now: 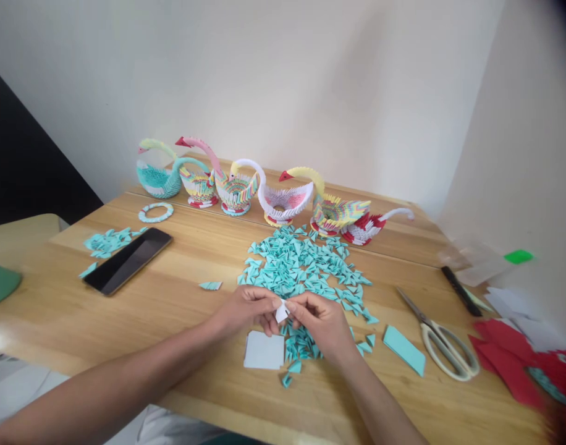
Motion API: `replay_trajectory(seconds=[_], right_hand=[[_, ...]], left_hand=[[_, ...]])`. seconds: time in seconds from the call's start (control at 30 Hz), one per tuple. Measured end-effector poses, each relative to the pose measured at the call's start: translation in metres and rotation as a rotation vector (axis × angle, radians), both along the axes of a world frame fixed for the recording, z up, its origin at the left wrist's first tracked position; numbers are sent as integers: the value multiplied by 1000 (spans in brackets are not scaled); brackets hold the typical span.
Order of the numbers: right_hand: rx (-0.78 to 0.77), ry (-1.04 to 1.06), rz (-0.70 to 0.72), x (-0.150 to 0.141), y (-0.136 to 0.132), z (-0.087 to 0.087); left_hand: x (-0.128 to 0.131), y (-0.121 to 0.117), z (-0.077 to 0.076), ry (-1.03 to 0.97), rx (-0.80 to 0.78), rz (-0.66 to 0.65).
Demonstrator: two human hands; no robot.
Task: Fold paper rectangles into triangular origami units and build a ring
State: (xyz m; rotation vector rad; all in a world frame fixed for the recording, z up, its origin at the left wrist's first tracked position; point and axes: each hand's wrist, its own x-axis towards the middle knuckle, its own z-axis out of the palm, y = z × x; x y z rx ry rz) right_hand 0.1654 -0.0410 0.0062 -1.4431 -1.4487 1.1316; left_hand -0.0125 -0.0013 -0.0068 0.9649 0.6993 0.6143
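Between my two hands is a small folded piece of white paper (282, 312). My left hand (253, 307) pinches its left side with thumb and fingers. On the other side my right hand (313, 315) grips it the same way. Just below the left hand, a stack of white paper rectangles (263, 351) lies flat on the wooden table (194, 371). Around and behind the hands spreads a large heap of folded turquoise paper triangles (296, 262), and some of them are hidden under my right hand.
Several folded-paper swans (285, 204) line the back. Left are a paper ring (156, 212), a smartphone (129, 261) and a small turquoise pile (109, 241). Right are turquoise paper slips (404, 350), scissors (443, 343), a black-handled tool (461, 290) and red paper (508, 358).
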Motion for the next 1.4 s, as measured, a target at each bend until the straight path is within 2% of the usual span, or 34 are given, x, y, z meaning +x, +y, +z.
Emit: replay_trajectory(seconds=[0.1,0.27,0.43,0.53,0.6,0.73,0.87,0.97,1.17,1.4], right_hand=[[12,-20,-17,0,1,1],[44,-111,-14,1,0,2],[113,-219,13,0,-1,4],[101,-189,18,-1,-1,5],[76,-137,19,-1,0,4],[63,-82,6,0,0,4],[61,-96,54,0,1,2],[63,-128,51,-1,1,0],[44,-172,19,0,0,-1],[-48,72,85,3,2,0]], left_hand=[[2,0,-3,-11,7,-15],[3,0,-7,92,212,59],[1,-1,-3,189,435,108],[-2,0,0,242,569,141],[-3,2,0,227,490,114],[-2,4,-1,102,199,56],[0,4,-1,-4,98,83],[1,3,-3,-14,103,68],[3,0,-3,93,209,107],[1,1,1,54,162,68]])
